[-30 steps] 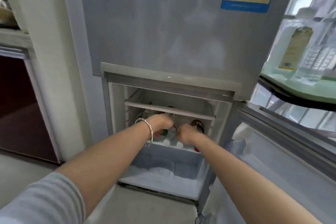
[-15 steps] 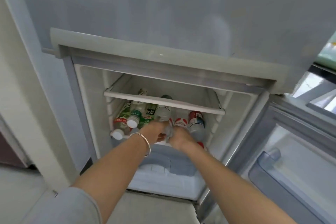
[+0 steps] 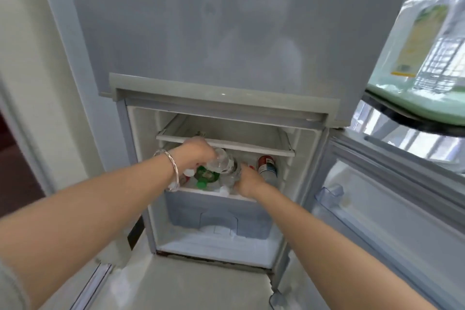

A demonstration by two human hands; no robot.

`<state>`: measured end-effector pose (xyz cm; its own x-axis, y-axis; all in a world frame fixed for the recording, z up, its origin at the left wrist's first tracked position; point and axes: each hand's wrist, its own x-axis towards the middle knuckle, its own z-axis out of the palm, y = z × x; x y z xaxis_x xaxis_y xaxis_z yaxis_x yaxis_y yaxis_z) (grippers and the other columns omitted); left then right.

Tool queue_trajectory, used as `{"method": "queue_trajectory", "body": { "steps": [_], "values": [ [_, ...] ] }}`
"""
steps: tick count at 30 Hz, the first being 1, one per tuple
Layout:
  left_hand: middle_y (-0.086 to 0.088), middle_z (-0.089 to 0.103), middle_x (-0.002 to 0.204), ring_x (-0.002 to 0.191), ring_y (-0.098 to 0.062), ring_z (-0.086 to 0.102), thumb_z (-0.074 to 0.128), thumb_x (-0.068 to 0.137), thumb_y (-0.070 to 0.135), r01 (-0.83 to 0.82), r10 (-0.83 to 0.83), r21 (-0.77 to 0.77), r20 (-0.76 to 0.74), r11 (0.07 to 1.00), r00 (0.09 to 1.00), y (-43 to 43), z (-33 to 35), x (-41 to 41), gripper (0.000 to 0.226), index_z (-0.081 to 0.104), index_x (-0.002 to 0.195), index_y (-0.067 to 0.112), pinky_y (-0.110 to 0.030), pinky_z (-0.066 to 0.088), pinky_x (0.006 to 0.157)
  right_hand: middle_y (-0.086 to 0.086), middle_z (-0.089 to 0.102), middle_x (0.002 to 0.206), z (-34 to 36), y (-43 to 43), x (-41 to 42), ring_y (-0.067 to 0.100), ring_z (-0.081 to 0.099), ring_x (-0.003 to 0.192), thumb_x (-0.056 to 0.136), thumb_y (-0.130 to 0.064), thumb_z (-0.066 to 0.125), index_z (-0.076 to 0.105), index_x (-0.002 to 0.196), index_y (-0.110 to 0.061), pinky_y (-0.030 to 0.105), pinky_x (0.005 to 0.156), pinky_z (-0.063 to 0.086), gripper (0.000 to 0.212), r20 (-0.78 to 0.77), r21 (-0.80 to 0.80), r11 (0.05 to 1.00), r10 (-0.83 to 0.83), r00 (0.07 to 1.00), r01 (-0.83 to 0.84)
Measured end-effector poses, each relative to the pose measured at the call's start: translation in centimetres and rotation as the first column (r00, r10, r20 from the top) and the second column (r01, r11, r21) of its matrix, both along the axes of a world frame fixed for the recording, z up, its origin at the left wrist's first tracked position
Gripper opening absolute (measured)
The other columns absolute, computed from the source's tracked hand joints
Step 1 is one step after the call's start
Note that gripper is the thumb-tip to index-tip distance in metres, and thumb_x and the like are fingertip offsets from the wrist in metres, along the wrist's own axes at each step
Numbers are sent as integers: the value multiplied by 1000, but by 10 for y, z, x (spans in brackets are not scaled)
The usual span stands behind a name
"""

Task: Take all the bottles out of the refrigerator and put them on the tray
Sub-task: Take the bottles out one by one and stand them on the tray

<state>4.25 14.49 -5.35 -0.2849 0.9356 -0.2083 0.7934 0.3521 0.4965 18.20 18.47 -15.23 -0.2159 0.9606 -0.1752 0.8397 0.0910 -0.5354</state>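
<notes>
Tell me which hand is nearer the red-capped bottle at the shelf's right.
Right. The right hand is just left of the red-capped bottle; the left hand is farther left, gripping a clear bottle.

Lower shelf (image 3: 201, 190): white, inside the open refrigerator (image 3: 176, 33).
On it: green-labelled bottle (image 3: 206, 174), red-capped bottle (image 3: 267, 167), clear bottles (image 3: 222, 163) bunched together.
Upper shelf (image 3: 226, 145): bare front edge.

Green-capped bottle (image 3: 201, 184), red-labelled bottle (image 3: 266, 166)
</notes>
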Motion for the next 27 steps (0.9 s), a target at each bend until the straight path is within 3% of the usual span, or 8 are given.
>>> {"method": "queue_trajectory", "body": {
  "steps": [5, 8, 11, 15, 18, 20, 22, 27],
  "values": [
    [-2, 51, 51, 41, -17, 42, 68, 78, 41, 130, -114, 89, -169, 987, 979, -50, 79, 28, 38, 52, 57, 15, -23, 39, 52, 10, 58, 131, 38, -25, 14, 32, 58, 119, 63, -29, 72, 39, 140, -18, 42, 99, 50, 84, 1, -10, 990, 142, 990, -142],
    [-4, 51, 55, 46, -19, 41, 70, 79, 41, 198, -174, 154, -156, 968, 972, -79, 128, 53, 38, 52, 58, 15, -24, 34, 52, 10, 53, 140, 85, -72, 36, 29, 53, 126, 70, -22, 82, 37, 146, -10, 34, 104, 44, 89, 18, 58, 980, 189, 982, -189],
    [-5, 50, 54, 44, -18, 40, 73, 78, 39, 207, -171, 303, -143, 930, 975, -105, 172, 82, 39, 53, 59, 11, -22, 32, 46, 5, 56, 138, 123, -101, 62, 24, 53, 127, 68, -23, 87, 45, 141, -10, 34, 108, 41, 86, -149, 151, 975, 188, 971, -165],
    [1, 56, 70, 55, -13, 48, 76, 72, 49, 182, -215, 528, 1, 830, 977, -125, 224, 122, 41, 54, 72, 14, -24, 37, 49, -1, 67, 117, 168, -127, 103, 18, 66, 105, 36, -52, 89, 51, 128, -12, 40, 94, 55, 107, -437, 215, 976, 56, 898, 44],
    [8, 60, 83, 70, -8, 52, 75, 70, 58, 158, -352, 737, 114, 657, 929, -131, 253, 162, 46, 63, 87, 17, -21, 46, 65, 0, 71, 106, 216, -165, 138, 17, 70, 98, 43, -44, 90, 61, 115, -14, 40, 87, 59, 83, -604, 312, 931, 38, 796, 192],
    [8, 54, 69, 61, -7, 43, 70, 73, 61, 157, -460, 799, 163, 580, 873, -141, 266, 188, 44, 58, 67, 19, -20, 43, 66, 1, 70, 103, 241, -184, 157, 20, 68, 99, 64, -27, 89, 58, 103, -14, 40, 88, 57, 51, -662, 353, 896, 35, 749, 270],
    [5, 42, 58, 53, -10, 34, 63, 78, 62, 176, -559, 805, 219, 567, 800, -148, 275, 215, 47, 49, 60, 21, -19, 36, 60, 6, 69, 110, 259, -194, 183, 24, 67, 101, 73, -26, 84, 53, 110, -16, 43, 89, 56, 50, -696, 376, 855, 6, 718, 357],
    [-5, 59, 86, 76, -19, 56, 36, 96, 53, 180, -552, 694, 359, 697, 752, -127, 266, 274, 57, 55, 119, 5, -32, 52, 78, 9, 69, 118, 282, -188, 242, 22, 67, 101, 76, -31, 82, 54, 127, -8, 41, 87, 58, 62, -698, 442, 709, -114, 707, 550]
  ]
}}
